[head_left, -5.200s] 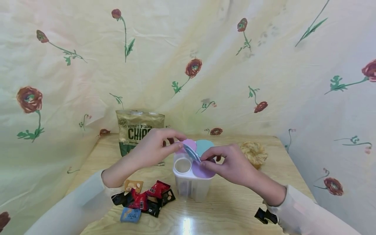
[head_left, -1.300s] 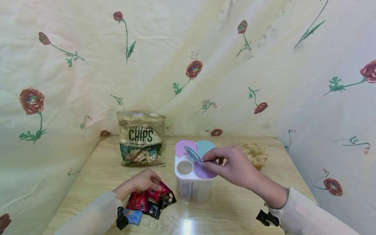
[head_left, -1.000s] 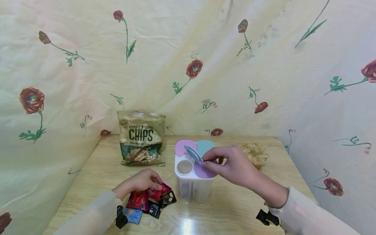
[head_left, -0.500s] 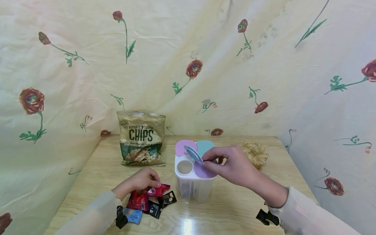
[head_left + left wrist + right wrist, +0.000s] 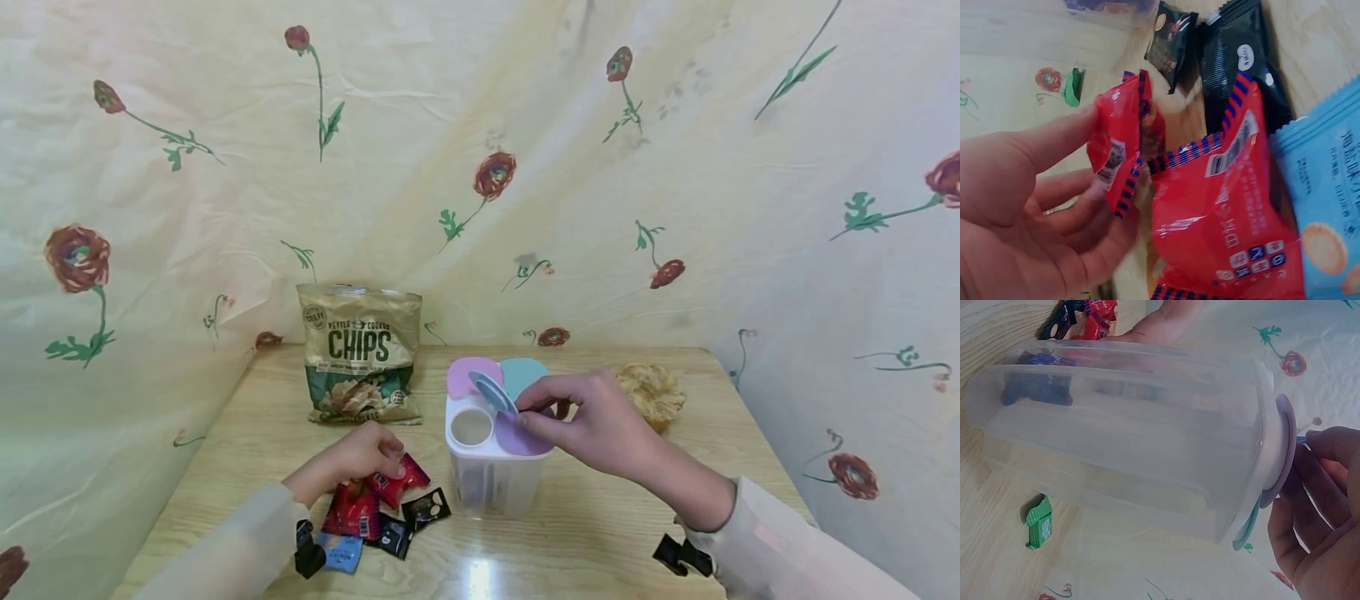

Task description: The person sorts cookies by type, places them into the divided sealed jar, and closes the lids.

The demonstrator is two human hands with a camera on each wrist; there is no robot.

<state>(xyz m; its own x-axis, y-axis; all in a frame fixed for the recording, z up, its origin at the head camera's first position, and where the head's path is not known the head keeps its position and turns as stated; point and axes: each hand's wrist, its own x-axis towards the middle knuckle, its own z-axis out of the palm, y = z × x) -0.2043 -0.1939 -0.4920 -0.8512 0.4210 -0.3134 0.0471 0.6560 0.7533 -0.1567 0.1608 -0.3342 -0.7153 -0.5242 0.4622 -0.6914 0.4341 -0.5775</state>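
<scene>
Carefully, thumb and forefinger of a person's left hand pinch a red packet, the fingers closed enough to grip it by its edge; whether it is clear of the table cannot be told. To the right of those fingers stands a clear container, upright, its round mouth uncovered. Just beyond that mouth, the right hand pinches a pale blue lid by its lower rim, thumb and finger nearly together, the disc tilted up. A purple lid lies flat beneath the right fingertips.

Below the left fingers, on the wearer's side, sit a second red packet, two black packets and a blue packet; beyond them stands a chip bag.

Good handling here would likely mean a light pinch at the seam, so the filling is not crushed, and a rise free of the neighbouring wrapper. The packet looks wide for the opening, so end-on entry seems best, with the right fingers holding the lid well aside.
</scene>
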